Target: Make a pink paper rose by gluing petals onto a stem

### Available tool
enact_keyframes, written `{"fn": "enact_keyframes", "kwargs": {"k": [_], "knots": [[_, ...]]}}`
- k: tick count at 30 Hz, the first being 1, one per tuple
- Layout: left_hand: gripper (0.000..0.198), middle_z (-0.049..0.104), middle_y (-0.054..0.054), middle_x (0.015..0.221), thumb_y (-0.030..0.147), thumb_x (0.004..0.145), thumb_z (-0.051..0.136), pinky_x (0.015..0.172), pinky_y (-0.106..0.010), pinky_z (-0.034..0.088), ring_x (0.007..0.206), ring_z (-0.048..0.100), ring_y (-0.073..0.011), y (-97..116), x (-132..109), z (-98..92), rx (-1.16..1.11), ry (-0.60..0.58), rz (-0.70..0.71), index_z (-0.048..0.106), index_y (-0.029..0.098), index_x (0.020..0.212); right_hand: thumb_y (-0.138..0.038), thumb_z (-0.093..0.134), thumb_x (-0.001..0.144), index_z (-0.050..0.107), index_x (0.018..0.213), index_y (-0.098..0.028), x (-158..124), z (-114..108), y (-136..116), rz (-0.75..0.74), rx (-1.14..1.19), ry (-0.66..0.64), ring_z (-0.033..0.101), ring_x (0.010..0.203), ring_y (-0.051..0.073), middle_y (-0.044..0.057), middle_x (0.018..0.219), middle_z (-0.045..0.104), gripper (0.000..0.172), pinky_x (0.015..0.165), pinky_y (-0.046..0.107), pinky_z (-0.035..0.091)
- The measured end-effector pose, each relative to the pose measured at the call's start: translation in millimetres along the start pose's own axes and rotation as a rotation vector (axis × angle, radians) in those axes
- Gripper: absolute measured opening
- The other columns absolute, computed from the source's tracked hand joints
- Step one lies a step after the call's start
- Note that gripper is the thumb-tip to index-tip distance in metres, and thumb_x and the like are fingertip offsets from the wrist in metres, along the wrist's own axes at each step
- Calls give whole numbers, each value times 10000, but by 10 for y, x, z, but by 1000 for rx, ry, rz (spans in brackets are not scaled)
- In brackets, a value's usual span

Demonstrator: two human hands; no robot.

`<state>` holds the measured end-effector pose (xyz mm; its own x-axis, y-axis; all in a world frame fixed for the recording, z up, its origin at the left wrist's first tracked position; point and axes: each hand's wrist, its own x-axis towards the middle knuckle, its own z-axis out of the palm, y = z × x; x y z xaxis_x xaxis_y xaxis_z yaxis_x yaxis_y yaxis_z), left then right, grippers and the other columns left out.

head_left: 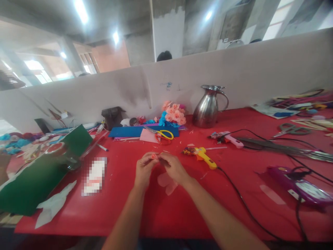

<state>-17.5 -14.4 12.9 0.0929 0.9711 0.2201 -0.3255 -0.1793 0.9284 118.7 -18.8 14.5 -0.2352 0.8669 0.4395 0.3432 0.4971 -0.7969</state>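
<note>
Both my hands meet over the middle of the red table [182,215]. My left hand [144,169] and my right hand [173,167] are closed in a pinch on a small pink paper piece [154,156] held between their fingertips. Loose pink paper petals [166,182] lie on the table just under my right hand. A yellow glue gun [201,155] lies to the right of my hands, its black cord running toward the near right.
A steel jug [208,106] stands by the back partition, beside pink paper flowers [174,114]. Yellow-handled scissors [162,133] rest on blue sheets. Green sheets [39,173] lie left. A pink glue gun [229,138], grey scissors [290,130], wires and a purple device [299,185] lie right.
</note>
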Motion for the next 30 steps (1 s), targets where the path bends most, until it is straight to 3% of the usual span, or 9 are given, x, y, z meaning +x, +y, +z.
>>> {"fn": "enact_keyframes", "kwargs": {"k": [17, 30], "knots": [[124, 639, -49, 873, 218, 629, 696, 807, -299, 445, 862, 567, -175, -48, 9, -2, 13, 27, -36, 706, 168, 742, -119, 468, 796, 647, 817, -203, 8, 11, -24, 59, 8, 24, 594, 786, 169, 31, 817, 658, 199, 719, 278, 441], [120, 676, -35, 762, 239, 649, 683, 807, -301, 425, 760, 585, -152, -130, 42, -52, 27, 78, -68, 706, 156, 732, -195, 501, 804, 659, 805, -190, 13, 47, 43, 132, 11, 24, 618, 794, 172, 40, 824, 686, 158, 734, 291, 454]]}}
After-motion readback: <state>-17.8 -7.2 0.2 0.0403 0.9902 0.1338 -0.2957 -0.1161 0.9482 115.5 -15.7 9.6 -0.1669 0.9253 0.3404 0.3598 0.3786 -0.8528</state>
